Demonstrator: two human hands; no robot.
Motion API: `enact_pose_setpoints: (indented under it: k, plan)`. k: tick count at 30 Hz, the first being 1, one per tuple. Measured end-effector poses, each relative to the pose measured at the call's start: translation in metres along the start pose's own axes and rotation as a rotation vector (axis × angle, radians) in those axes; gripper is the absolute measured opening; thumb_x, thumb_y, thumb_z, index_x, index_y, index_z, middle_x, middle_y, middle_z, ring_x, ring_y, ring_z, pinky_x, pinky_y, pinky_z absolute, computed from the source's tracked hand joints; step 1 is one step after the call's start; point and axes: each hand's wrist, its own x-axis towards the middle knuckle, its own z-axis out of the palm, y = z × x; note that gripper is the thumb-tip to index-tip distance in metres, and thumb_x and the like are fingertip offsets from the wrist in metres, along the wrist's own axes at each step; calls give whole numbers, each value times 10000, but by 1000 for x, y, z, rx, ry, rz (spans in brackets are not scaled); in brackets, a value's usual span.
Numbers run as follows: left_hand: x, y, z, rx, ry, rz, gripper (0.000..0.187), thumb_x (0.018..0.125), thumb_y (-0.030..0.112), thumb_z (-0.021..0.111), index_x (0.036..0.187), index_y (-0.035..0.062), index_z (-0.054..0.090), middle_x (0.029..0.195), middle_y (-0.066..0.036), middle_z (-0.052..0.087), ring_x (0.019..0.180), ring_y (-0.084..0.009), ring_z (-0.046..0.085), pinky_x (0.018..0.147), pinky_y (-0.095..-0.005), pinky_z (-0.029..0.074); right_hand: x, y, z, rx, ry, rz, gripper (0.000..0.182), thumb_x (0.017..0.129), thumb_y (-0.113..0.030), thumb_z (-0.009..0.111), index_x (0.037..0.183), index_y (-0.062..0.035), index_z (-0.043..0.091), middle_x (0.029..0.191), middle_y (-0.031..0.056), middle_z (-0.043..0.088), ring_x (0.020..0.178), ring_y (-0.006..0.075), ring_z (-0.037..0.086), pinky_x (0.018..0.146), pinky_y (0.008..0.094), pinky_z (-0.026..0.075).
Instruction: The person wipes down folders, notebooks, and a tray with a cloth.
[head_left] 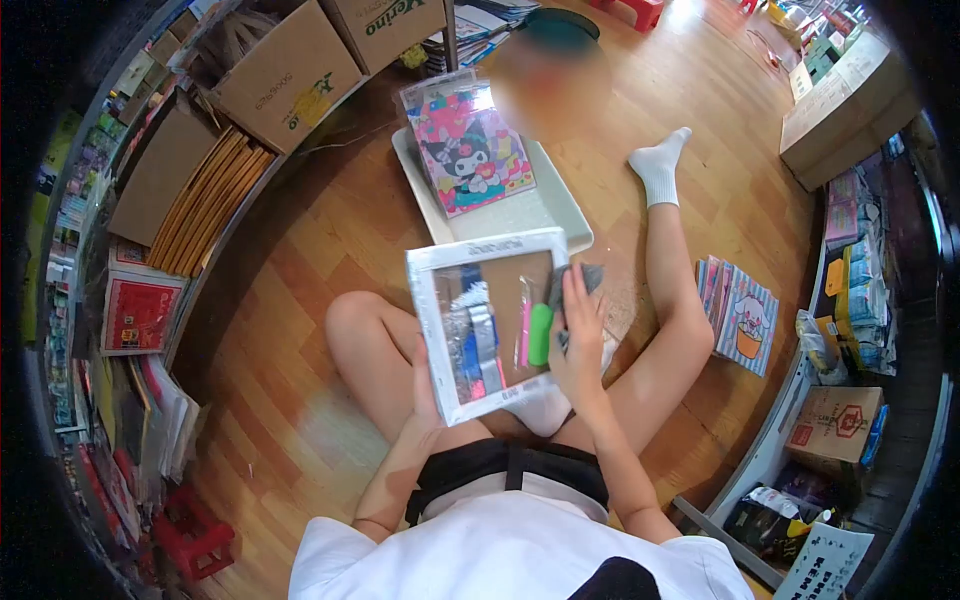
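Over my lap, a white-framed craft kit (433,338) in clear wrap is tilted a little, its window facing me. A green tray-like piece (540,335), a pink stick and blue and silver packets show inside against brown backing. My left hand (427,392) grips the frame's lower left edge, its fingers mostly hidden behind. At the right edge my right hand (580,345) presses a dark grey cloth (591,279) against the frame, fingers extended over it. Just beyond the kit stands a white tray (560,205) holding wrapped Kuromi picture packs (475,155).
Picture packs with a striped cover (747,322) lie on the floor by my right knee. Shelves with cardboard boxes (290,85) line the left; stocked shelves and a carton (840,105) line the right. A red stool (195,535) stands lower left.
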Motion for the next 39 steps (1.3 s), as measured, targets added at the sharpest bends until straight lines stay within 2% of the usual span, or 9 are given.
enact_pose_setpoints:
  k: [4, 10, 16, 22, 23, 29, 32, 34, 39]
  plan:
    - [-1, -23, 3, -106, -161, -173, 750, 894, 640, 358, 1384, 72, 358, 1285, -138, 509, 1116, -264, 553, 944, -426, 462, 20, -23, 0, 142, 85, -40, 703, 746, 82, 507, 1414, -47, 332, 1447, 192, 338, 1280, 366, 402, 1091, 578, 159]
    - [9, -13, -1, 13, 105, 161, 602, 968, 520, 303, 1388, 94, 369, 1309, -91, 498, 1145, -229, 519, 989, -358, 400, -23, -83, 17, 247, -257, -311, 785, 664, 50, 593, 1403, -11, 335, 1449, 183, 344, 1247, 342, 444, 1082, 592, 179]
    - [21, 24, -9, -205, 132, 246, 535, 965, 467, 369, 1325, 80, 453, 1238, -82, 561, 1052, -212, 583, 920, -373, 474, -33, -30, 22, 109, -205, -39, 655, 781, -15, 536, 1399, 2, 319, 1438, 210, 343, 1274, 308, 424, 1093, 589, 123]
    - [3, -9, -17, 53, 45, -16, 633, 959, 532, 314, 1354, 43, 393, 1253, -129, 537, 1084, -239, 574, 938, -401, 471, 6, 10, 27, 140, 72, 196, 581, 840, 3, 498, 1396, -12, 332, 1438, 216, 332, 1297, 383, 362, 1096, 563, 162]
    - [-2, -11, -8, 64, 18, -94, 654, 952, 553, 314, 1348, 40, 401, 1249, -131, 539, 1089, -245, 569, 952, -403, 460, 11, 1, 26, 55, 123, 155, 527, 855, 28, 470, 1372, -10, 379, 1414, 205, 376, 1296, 370, 375, 1099, 497, 218]
    - [10, -22, 6, -128, 147, -47, 621, 970, 527, 284, 1362, 57, 387, 1281, -132, 517, 1151, -228, 525, 1002, -371, 409, -14, -64, 22, 324, -242, -197, 704, 740, -55, 636, 1389, -40, 363, 1456, 174, 325, 1295, 356, 377, 1093, 495, 244]
    - [24, -6, -27, -303, -188, 28, 596, 967, 523, 295, 1320, 64, 435, 1215, -129, 564, 1091, -231, 560, 987, -383, 420, -29, -75, 13, 304, -389, -266, 769, 697, -60, 667, 1400, -74, 355, 1475, 154, 297, 1291, 340, 373, 1086, 511, 250]
    - [26, 3, -8, -182, 120, 172, 581, 962, 516, 316, 1316, 72, 437, 1203, -98, 574, 1076, -232, 566, 982, -388, 422, -33, -60, 6, 256, -442, -255, 792, 684, -72, 685, 1405, -109, 358, 1469, 126, 322, 1266, 334, 402, 1077, 510, 265]
    - [20, 1, 17, -213, 113, 188, 553, 976, 465, 338, 1381, 89, 369, 1339, -91, 477, 1195, -241, 490, 1030, -390, 377, -40, 2, 4, 130, -138, -81, 689, 662, -8, 685, 1311, -90, 467, 1379, 118, 436, 1204, 333, 477, 1063, 536, 281]
